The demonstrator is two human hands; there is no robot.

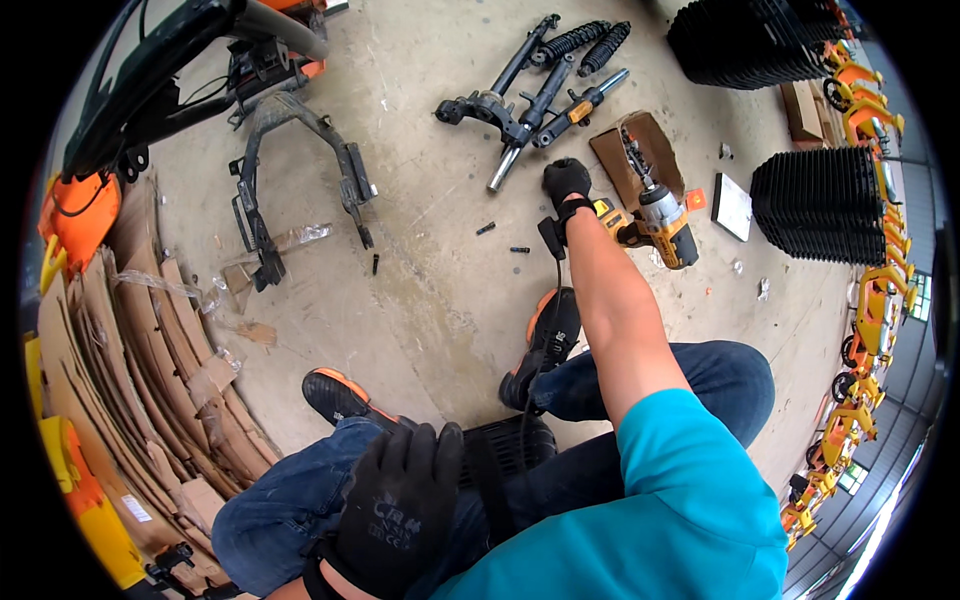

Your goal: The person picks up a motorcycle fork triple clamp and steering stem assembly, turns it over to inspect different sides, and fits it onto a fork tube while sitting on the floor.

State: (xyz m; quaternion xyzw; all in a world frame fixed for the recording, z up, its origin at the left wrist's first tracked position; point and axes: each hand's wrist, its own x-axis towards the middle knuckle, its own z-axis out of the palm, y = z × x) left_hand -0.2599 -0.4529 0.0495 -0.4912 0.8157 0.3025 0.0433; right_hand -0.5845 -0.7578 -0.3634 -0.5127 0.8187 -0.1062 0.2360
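the right hand [566,181], in a black glove, is stretched out at arm's length over the concrete floor [420,290], its fingers curled together and pointing down at the ground; whether they pinch anything cannot be told from here. just to its right lies a yellow and black cordless impact driver [655,222], partly on a scrap of brown cardboard [640,150], close to the wrist but not gripped. beyond the fingertips sit black fork legs and coil shock absorbers [545,75] in a loose heap, a silver tube end nearly reaching the hand. to its left, a few small dark bolts [500,240] lie scattered on the bare floor, and farther left a black metal frame part [290,165] rests flat. the left hand [400,505], also gloved, lies spread open on the person's knee, near a black ribbed part [510,450] between the legs. stacks of black ribbed panels [815,205] stand well off to the right, flattened cardboard sheets [130,340] piled far left.
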